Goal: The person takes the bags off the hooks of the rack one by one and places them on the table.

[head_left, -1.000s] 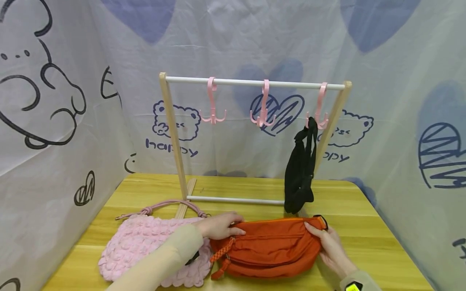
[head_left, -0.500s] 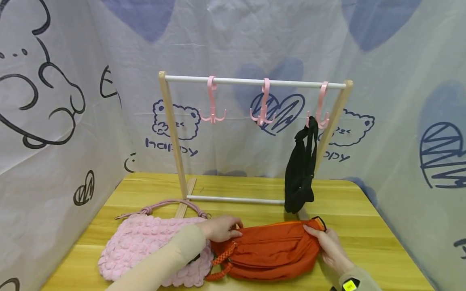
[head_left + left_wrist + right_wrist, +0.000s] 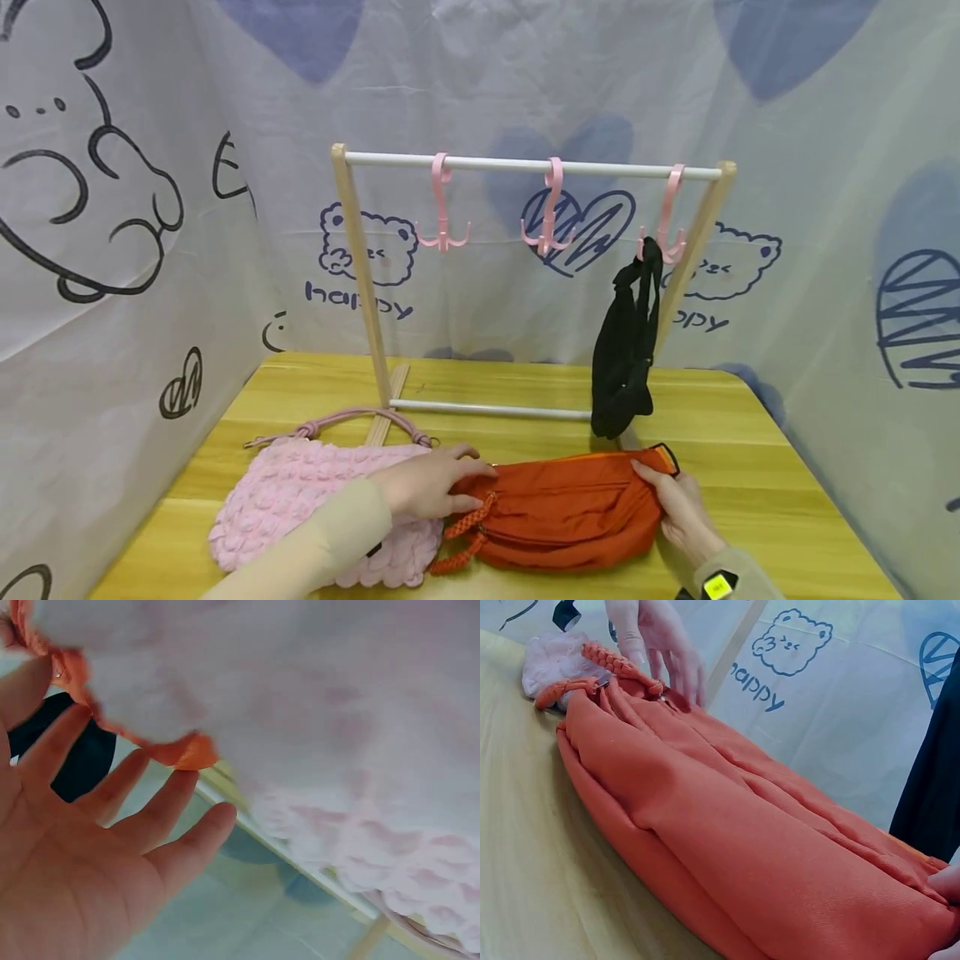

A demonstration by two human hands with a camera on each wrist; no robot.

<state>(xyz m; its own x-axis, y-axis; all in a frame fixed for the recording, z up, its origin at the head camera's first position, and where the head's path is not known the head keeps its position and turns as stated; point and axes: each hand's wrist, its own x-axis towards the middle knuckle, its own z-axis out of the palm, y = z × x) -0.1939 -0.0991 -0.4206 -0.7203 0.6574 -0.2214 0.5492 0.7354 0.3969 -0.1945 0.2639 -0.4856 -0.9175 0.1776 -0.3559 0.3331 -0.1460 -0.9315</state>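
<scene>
An orange-red waist bag [image 3: 562, 508] with braided zipper pulls [image 3: 467, 523] lies on the table at the front. My right hand [image 3: 686, 512] pinches its upper right end, thumb on the front, beside a black buckle. My left hand [image 3: 427, 483] reaches over the bag's left end, its fingertips at the edge. In the left wrist view the fingers of that hand [image 3: 97, 847] are spread and fairly straight. Under my left forearm lies a pink puffy handbag [image 3: 277, 492] with a knotted handle, partly covered by the sleeve.
Behind the bags stands a wood-and-white rack [image 3: 495, 162]. Three pink hooks [image 3: 442, 200] hang from its top bar. A black bag [image 3: 622, 358] hangs on the right hook. Printed cloth walls [image 3: 847, 275] surround the wooden table [image 3: 750, 467].
My left hand has drawn back slightly to the left and its fingers have spread from the orange-red bag's end. The right hand keeps its grip. The camera view has shifted a little.
</scene>
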